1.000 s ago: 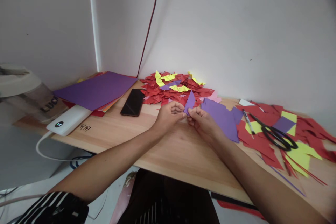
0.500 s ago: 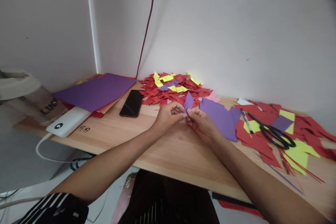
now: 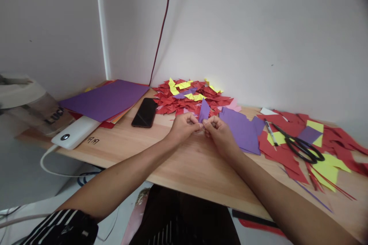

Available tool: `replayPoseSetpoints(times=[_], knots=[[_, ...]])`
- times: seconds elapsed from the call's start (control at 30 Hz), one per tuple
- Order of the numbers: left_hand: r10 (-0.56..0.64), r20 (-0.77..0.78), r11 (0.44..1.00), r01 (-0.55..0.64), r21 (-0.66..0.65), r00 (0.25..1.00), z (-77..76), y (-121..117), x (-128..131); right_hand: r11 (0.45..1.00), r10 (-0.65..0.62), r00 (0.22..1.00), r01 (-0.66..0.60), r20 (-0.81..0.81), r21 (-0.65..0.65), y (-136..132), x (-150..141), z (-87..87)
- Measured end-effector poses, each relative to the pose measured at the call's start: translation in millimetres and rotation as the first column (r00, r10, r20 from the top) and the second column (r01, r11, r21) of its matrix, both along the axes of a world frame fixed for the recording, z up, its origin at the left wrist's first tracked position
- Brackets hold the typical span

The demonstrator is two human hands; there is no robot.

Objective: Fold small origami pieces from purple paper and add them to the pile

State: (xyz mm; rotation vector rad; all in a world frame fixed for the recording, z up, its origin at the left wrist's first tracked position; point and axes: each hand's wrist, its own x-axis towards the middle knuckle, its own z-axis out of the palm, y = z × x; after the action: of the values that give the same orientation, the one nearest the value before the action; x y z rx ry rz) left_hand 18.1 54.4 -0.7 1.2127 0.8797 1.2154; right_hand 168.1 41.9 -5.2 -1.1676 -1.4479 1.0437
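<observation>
Between my two hands, above the middle of the table, is a small folded piece of purple paper (image 3: pixel 204 110) with a pointed tip upward. My left hand (image 3: pixel 186 125) pinches its lower left side between thumb and fingers. From the other side my right hand (image 3: pixel 218 132) grips its lower edge, the thumbs almost touching. The fingers cover the paper's bottom part. Behind it lies a heap of folded paper pieces (image 3: pixel 172 104), mostly red with some yellow, purple and pink. Purple paper sheets (image 3: pixel 241 130) lie just right of my right hand.
Black-handled scissors (image 3: pixel 301 147) and a pen (image 3: pixel 270 133) rest on red and yellow paper scraps at the right. A phone (image 3: pixel 144 113), a white power bank (image 3: pixel 75 133) with a cable, and a stack of coloured sheets (image 3: pixel 107 97) sit left. A bag (image 3: pixel 37 103) stands far left.
The purple paper has turned slightly and shifted a little left in my fingers. My right hand's fingers have closed in nearer to my left thumb.
</observation>
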Motion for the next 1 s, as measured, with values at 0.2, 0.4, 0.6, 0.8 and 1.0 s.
replayPoseSetpoints(times=[0.2, 0.4, 0.6, 0.8, 1.0], knots=[[-0.023, 0.095, 0.997, 0.03, -0.076, 0.995, -3.8, 2, -1, 0.999, -0.035, 0.992, 0.033, 0.119, 0.02, 3, 1, 0.7], [0.003, 0.117, 0.997, 0.006, -0.073, 0.993, -2.4, 4, -6, 0.99, 0.087, 0.962, -0.112, 0.258, 0.085, 8, 5, 0.5], [-0.065, 0.097, 0.988, 0.078, -0.136, 0.993, -5.0, 8, -7, 0.98, 0.136, 0.951, -0.171, 0.279, 0.104, 7, 7, 2.6], [-0.164, -0.148, 0.986, 0.16, -0.039, 0.975, -6.4, 9, -5, 0.978, 0.156, 0.949, -0.188, 0.275, 0.093, 8, 9, 0.4], [-0.207, -0.32, 0.972, 0.231, 0.039, 0.924, -7.3, 13, -7, 0.967, 0.251, 0.933, -0.251, 0.258, -0.033, 12, 14, 4.4]])
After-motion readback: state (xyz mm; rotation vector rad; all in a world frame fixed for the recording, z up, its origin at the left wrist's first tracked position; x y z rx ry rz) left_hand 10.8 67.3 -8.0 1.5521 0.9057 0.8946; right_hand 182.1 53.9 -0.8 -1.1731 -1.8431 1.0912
